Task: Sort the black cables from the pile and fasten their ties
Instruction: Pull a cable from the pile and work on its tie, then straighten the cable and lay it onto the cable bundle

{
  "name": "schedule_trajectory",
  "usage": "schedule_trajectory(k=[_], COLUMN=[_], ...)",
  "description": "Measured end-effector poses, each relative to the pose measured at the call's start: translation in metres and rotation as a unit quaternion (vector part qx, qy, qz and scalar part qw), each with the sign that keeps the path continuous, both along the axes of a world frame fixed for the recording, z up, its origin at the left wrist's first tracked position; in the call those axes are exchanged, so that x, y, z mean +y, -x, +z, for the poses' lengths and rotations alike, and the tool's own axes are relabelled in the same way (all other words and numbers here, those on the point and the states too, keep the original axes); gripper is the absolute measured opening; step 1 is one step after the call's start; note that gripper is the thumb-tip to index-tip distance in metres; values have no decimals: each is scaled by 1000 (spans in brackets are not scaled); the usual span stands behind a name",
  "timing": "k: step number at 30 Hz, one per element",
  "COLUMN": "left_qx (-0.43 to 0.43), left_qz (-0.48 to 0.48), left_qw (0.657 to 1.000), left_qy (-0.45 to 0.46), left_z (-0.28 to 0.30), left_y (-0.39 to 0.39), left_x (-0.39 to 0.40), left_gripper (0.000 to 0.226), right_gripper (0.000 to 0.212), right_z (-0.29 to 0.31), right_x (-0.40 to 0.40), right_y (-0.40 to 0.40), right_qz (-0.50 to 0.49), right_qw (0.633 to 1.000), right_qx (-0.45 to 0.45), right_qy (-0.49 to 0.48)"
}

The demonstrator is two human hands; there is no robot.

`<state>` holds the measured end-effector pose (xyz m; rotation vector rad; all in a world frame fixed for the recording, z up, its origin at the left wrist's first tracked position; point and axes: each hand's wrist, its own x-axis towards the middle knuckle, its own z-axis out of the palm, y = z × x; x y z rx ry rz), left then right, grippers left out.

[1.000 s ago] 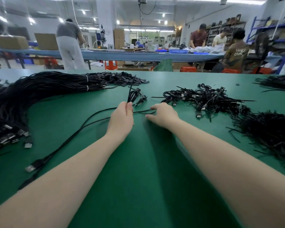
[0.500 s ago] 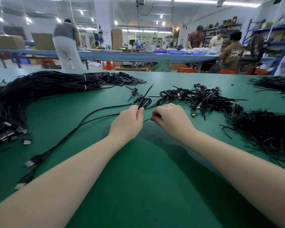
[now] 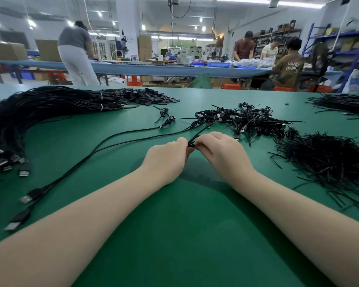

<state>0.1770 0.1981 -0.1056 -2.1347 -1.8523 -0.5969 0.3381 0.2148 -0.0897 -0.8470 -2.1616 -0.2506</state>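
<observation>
Two black cables (image 3: pixel 95 149) run from USB plugs at the lower left across the green table (image 3: pixel 184 235) toward the middle. My left hand (image 3: pixel 167 160) and my right hand (image 3: pixel 220 153) meet over the table and together pinch a small folded bunch of one black cable (image 3: pixel 192 141), with a thin black tie sticking up and away from it. A big bundle of black cables (image 3: pixel 39 108) lies at the left, bound with white ties. A heap of tied cables (image 3: pixel 247 121) sits beyond my right hand.
A pile of loose black ties (image 3: pixel 330 160) lies at the right, and another dark pile (image 3: pixel 344 104) at the far right. Two small tied pieces (image 3: pixel 166 117) lie ahead of my hands. Several people work at a blue table (image 3: pixel 174 69) behind.
Both hands have drawn back toward me and closed together. The cable bunch, held up by my left hand a second ago, now sits pinched between both hands.
</observation>
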Motion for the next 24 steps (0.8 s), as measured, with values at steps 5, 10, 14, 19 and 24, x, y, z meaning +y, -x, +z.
schedule_trajectory(k=[5, 10, 14, 19, 24], left_qx=[177, 179, 204, 232, 124], left_qz=[19, 54, 35, -115, -232], left_qw=[984, 982, 978, 959, 956], left_qy=[-2, -5, -42, -119, -131], left_z=[-1, 1, 2, 10, 15], left_y=[-1, -1, -1, -4, -15], left_x=[5, 3, 6, -7, -23], left_gripper=[5, 13, 19, 24, 41], right_gripper=[12, 16, 12, 17, 17], right_z=[1, 19, 41, 64, 46], right_x=[-5, 0, 4, 17, 28], right_y=[2, -2, -8, -30, -53], right_qz=[27, 55, 76, 133, 195], right_qw=[998, 993, 991, 939, 748], right_qx=[-46, -90, -89, 23, 185], right_qy=[-25, 60, 64, 316, 607])
